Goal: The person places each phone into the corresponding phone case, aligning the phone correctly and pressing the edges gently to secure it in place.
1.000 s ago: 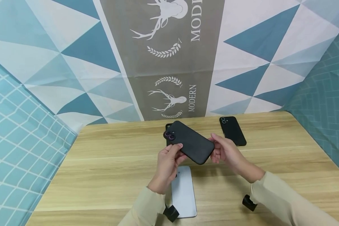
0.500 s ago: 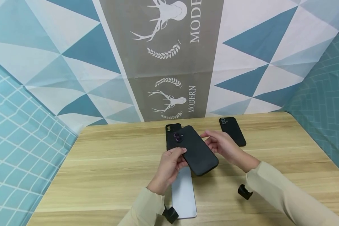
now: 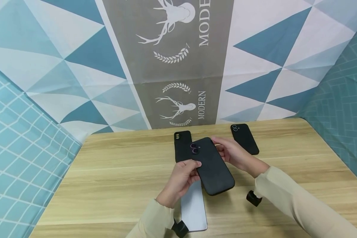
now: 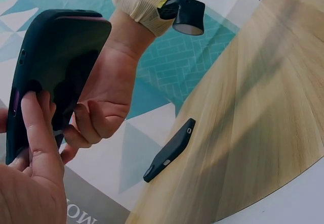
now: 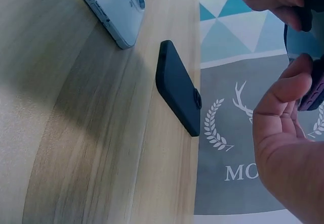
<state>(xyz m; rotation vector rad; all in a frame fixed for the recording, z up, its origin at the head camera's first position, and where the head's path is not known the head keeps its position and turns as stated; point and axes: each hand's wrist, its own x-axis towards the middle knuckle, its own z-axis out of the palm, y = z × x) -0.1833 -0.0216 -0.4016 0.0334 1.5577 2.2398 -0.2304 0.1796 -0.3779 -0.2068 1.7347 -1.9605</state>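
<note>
A phone in a black case (image 3: 217, 175) is held up over the middle of the table, its purple-ringed lenses upward. My left hand (image 3: 180, 178) grips its left long edge, thumb on the back and fingers beneath. At the upper right corner, my right hand (image 3: 233, 154) pinches the edge, with its fingers curled on the screen side. From below, the left wrist view shows the dark screen (image 4: 81, 47) and a pinkish-purple phone edge (image 4: 83, 18) showing at one end of the case.
Under my left forearm lies a white phone (image 3: 193, 211), partly hidden. A black phone case (image 3: 182, 143) lies behind the held phone, and another black case (image 3: 245, 138) at the back right. Patterned cloth (image 3: 178, 72) hangs along the wooden table's (image 3: 113, 185) far edge.
The cased phone has turned to a steeper angle and come nearer and lower right. My right hand has moved from its lower right end to its upper right corner.
</note>
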